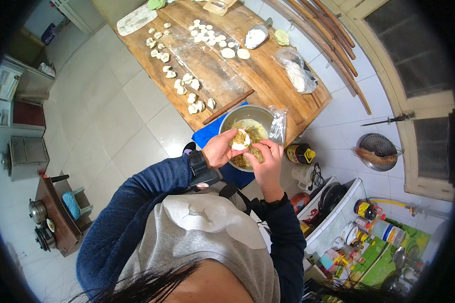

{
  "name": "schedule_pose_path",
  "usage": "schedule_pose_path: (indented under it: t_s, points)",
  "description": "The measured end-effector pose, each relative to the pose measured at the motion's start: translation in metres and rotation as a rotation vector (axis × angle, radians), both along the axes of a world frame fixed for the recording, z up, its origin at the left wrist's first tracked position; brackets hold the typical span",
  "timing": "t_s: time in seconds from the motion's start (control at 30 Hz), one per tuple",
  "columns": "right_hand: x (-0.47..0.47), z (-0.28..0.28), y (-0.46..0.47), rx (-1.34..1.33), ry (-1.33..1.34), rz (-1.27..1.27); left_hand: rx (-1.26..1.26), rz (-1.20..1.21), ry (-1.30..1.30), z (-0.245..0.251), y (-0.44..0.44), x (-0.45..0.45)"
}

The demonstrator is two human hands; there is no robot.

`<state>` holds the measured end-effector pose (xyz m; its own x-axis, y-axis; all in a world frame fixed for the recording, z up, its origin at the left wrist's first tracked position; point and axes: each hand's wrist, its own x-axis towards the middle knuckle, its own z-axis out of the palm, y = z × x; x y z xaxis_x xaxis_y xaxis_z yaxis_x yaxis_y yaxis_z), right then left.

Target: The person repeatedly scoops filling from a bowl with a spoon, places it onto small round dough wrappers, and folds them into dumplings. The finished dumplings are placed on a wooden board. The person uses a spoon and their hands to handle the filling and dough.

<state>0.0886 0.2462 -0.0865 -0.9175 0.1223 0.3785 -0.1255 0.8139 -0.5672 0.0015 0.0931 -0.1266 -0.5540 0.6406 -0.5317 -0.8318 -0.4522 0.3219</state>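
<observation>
My left hand (220, 149) holds a round dumpling wrapper (242, 146) with a mound of filling on it. At the wrapper's right edge, the thumb and fingers of my right hand (267, 157) pinch its border. Both hands are over a metal bowl (250, 111) of shredded, yellowish-green filling (258, 133), partly hidden by them. Left of the bowl, a wooden rolling pin (228, 106) lies on the wooden table (220, 68). Folded dumplings (195, 84) line the table's left side; flat dough discs (228, 53) and small dough rounds (204, 33) lie farther back.
A scoop of flour (255, 38) and a plastic bag with dough (298, 77) are on the table's right. A blue cloth or sheet (206, 131) lies beneath the bowl. Wooden poles (326, 45) lean along the tiled wall. An oil bottle (300, 154) stands below the table's right corner.
</observation>
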Motion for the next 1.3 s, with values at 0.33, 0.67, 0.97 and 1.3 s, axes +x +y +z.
schedule_pose_path:
  t_s: [0.33,0.67,0.97,1.3]
  points:
    - [0.003,-0.004,0.009,0.05,0.007,0.013,0.008,-0.047,-0.007,0.0,0.006,-0.007]
    - [-0.002,-0.004,0.002,0.041,0.031,0.076,0.03,-0.124,-0.071,0.018,-0.001,-0.009]
    - [-0.005,0.004,0.0,-0.059,0.07,0.134,0.14,-0.228,0.042,0.032,-0.013,-0.008]
    - [-0.007,0.009,0.0,0.102,0.158,0.097,0.178,-0.249,0.154,0.052,-0.02,-0.001]
